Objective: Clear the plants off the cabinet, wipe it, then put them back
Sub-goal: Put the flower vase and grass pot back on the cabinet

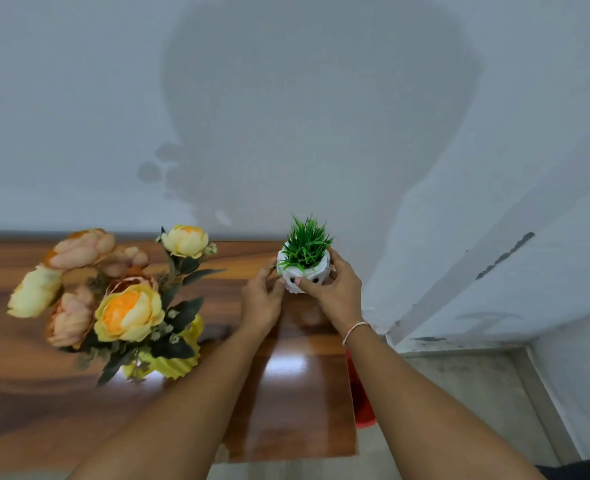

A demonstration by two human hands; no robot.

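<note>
Two bare forearms reached up from the near edge toward the far right corner of the cabinet (78, 393). Right hand (335, 289) wrapped around the small white pot (302, 273) of green grass, thumb across its front and fingers curled behind. Left hand (260, 303) cupped against the pot's left side, fingers curled on it. Pot stood upright at the far right corner, close to the wall (286, 98); contact with the wood could not be told. Yellow vase (179, 363) of peach and yellow flowers (127, 315) stood well to the left. Glossy top showed a bright reflection.

Likely risks: pot set too near the right edge and tipped off toward the red object (364, 410) on the floor below; a forearm swung left and brushed the top-heavy flowers, toppling the vase.
</note>
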